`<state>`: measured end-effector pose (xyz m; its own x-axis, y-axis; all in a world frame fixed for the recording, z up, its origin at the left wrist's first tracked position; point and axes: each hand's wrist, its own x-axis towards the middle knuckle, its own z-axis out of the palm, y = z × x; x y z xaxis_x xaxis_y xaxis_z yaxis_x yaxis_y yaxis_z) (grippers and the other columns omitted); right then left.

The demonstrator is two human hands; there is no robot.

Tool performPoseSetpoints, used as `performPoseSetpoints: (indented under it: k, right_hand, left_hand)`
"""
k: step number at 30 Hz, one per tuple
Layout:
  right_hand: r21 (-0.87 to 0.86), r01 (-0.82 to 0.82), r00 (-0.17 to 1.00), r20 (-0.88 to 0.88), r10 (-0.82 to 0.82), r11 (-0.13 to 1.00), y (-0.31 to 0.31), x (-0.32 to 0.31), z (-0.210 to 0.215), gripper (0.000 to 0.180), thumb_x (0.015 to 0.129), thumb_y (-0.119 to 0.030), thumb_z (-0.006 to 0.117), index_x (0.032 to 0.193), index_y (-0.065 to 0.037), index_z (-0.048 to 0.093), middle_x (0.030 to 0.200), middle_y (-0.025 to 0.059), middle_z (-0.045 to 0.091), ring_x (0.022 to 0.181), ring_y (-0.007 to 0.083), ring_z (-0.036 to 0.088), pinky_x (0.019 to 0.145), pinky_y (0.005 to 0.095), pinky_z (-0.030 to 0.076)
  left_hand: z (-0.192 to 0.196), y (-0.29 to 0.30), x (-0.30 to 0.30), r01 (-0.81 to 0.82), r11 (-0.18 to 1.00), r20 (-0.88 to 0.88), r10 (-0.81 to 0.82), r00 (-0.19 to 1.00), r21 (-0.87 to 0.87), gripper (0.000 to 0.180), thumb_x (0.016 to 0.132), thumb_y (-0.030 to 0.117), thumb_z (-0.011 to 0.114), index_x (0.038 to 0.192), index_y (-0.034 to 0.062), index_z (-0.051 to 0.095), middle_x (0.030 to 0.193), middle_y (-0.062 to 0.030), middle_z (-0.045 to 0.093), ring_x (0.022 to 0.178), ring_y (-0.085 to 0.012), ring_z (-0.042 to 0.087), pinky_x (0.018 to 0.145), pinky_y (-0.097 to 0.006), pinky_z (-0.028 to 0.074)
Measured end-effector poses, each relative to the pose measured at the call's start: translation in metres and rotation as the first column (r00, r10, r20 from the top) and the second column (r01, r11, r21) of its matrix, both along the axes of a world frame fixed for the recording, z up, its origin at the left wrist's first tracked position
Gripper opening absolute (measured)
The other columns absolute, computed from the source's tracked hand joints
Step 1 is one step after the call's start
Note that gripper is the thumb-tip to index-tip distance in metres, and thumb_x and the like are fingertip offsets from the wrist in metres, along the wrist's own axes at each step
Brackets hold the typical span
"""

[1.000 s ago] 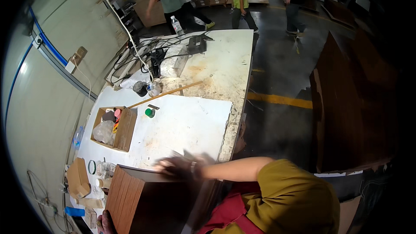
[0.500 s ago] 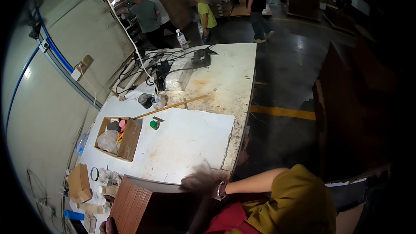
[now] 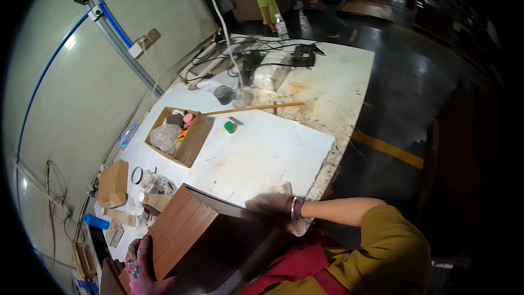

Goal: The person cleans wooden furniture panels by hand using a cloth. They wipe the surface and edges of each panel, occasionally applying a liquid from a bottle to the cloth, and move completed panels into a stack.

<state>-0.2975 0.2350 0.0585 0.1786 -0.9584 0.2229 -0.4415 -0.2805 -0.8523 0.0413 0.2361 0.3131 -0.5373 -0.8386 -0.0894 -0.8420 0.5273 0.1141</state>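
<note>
A brown wood-grain box-shaped piece point(image 3: 181, 228) stands tilted in front of me at the table's near edge, its side toward me in dark shadow. At its left end my left hand point(image 3: 140, 266), in a pink flowered glove, grips the edge with fingers against the wood. My right hand point(image 3: 268, 208) is over the piece's far right edge, smeared by motion. A pale rag point(image 3: 298, 226) shows on both sides of that hand, bunched under it. The right fingers themselves are too blurred to make out singly.
A cardboard box of small items point(image 3: 194, 141) sits on the white table point(image 3: 262, 147), with a green cap point(image 3: 229, 127) and a thin wooden stick point(image 3: 256, 109) nearby. Cables and a black tool point(image 3: 303, 54) lie farther back. Bottles, tape and a carton point(image 3: 113, 184) crowd the left. People stand beyond.
The view has shifted, so the table sits farther right and more of the wood-grain piece shows. My left hand has come further into view. The rag now shows by my right hand.
</note>
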Motion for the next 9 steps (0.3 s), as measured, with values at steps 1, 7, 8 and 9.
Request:
performPoseSetpoints:
  k: [1,7,8,9]
  right_hand:
    - [0.098,0.006,0.999,0.037,-0.009,0.995,-0.007,-0.01,0.009,0.064,0.085,-0.039,0.059,0.136,-0.005,0.042,0.13,0.0181,0.05,0.117,0.0303,0.052,0.096,0.039,0.042]
    - [-0.258,0.127,0.946,-0.26,-0.195,0.958,-0.042,-0.071,0.059,0.079,0.081,-0.046,0.064,0.143,-0.007,0.035,0.133,0.0203,0.049,0.122,0.035,0.049,0.107,0.0421,0.035]
    - [-0.344,0.033,0.983,-0.16,-0.093,0.938,-0.035,-0.063,0.071,0.08,0.081,-0.044,0.065,0.145,-0.009,0.032,0.137,0.0186,0.046,0.124,0.0332,0.047,0.107,0.0404,0.035]
    - [-0.343,0.016,0.983,-0.167,-0.078,0.939,-0.039,-0.06,0.071,0.08,0.081,-0.044,0.065,0.145,-0.009,0.032,0.137,0.0186,0.046,0.124,0.0332,0.047,0.107,0.0404,0.035]
  left_hand:
    - [0.002,0.002,-0.001,-0.001,1.0,0.041,0.001,0.999,-0.01,0.105,0.063,0.038,0.081,0.151,0.0167,0.028,0.147,-0.023,0.034,0.133,-0.0428,0.036,0.109,-0.049,0.033]
    - [0.002,0.001,0.002,-0.113,0.993,0.076,0.111,0.991,0.029,0.11,0.049,0.037,0.084,0.144,0.0099,0.035,0.138,-0.0235,0.036,0.128,-0.041,0.035,0.108,-0.049,0.029]
    - [0.0,-0.001,0.005,-0.114,0.993,0.072,0.112,0.991,0.032,0.11,0.05,0.041,0.085,0.143,0.0118,0.037,0.137,-0.0226,0.036,0.127,-0.0404,0.035,0.107,-0.05,0.029]
    - [-0.003,-0.002,0.008,-0.074,0.997,0.084,0.073,0.994,0.013,0.11,0.051,0.041,0.085,0.145,0.0137,0.034,0.138,-0.0203,0.036,0.127,-0.0398,0.035,0.107,-0.051,0.029]
